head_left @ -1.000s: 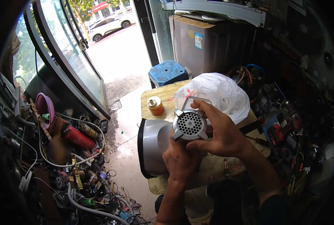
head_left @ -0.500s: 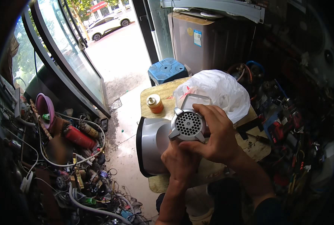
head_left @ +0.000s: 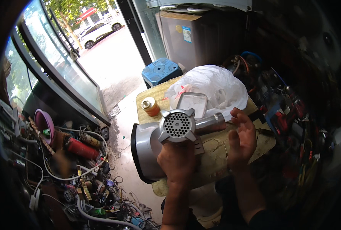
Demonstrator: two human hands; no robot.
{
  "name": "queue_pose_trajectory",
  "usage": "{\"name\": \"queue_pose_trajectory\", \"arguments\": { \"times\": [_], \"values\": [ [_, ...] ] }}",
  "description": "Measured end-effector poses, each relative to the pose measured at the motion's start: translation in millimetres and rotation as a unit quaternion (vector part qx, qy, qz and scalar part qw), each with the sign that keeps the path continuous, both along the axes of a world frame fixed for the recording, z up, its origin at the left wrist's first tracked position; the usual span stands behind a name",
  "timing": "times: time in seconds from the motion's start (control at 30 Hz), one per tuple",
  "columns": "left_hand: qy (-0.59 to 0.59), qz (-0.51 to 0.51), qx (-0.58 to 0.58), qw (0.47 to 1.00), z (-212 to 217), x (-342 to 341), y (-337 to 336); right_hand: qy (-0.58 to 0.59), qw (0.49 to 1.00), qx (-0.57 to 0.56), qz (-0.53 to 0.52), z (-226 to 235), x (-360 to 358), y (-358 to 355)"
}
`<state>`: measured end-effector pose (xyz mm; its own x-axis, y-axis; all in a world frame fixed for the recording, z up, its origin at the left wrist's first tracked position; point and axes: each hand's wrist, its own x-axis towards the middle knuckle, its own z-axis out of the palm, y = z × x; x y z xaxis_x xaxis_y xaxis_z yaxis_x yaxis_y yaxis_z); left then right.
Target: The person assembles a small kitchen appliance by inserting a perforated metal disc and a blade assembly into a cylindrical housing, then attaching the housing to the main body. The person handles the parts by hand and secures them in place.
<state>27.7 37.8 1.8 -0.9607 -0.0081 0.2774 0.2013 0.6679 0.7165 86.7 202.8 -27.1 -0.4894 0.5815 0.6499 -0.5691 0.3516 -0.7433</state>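
While I watch from afar, counts:
Left hand (head_left: 177, 163): fingers gripping one grinder head (head_left: 178, 125) above the tabletop (head_left: 216, 149).
Right hand (head_left: 241, 140): fingers spread, holding nothing (beside the tube).
Grey housing (head_left: 145, 147): one.
Orange jar (head_left: 151, 106): one.
White bag (head_left: 216, 86): one.

A white plastic bag (head_left: 212, 86), bulging and crumpled, sits at the far end of the desk (head_left: 216, 153). A small orange-and-yellow lidded container (head_left: 151, 106) stands to its left. Behind, a grey appliance (head_left: 195, 38) bears a rectangular blue-and-white label (head_left: 187, 34) and a round yellow sticker (head_left: 177, 28).
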Motion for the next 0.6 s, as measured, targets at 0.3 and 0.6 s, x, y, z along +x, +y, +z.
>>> {"name": "queue_pose_trajectory", "arguments": {
  "times": [0.3, 0.6],
  "values": [
    [0.029, -0.06, 0.099, 0.993, -8.0, -4.2, 3.2, -0.055, 0.96, -0.253, 0.103, -43.4, -17.4, 15.0],
    [0.068, -0.06, 0.095, 0.991, -24.1, -10.5, -5.2, -0.038, 0.947, -0.246, 0.206, -61.1, -13.2, 11.3]
  ]
}}
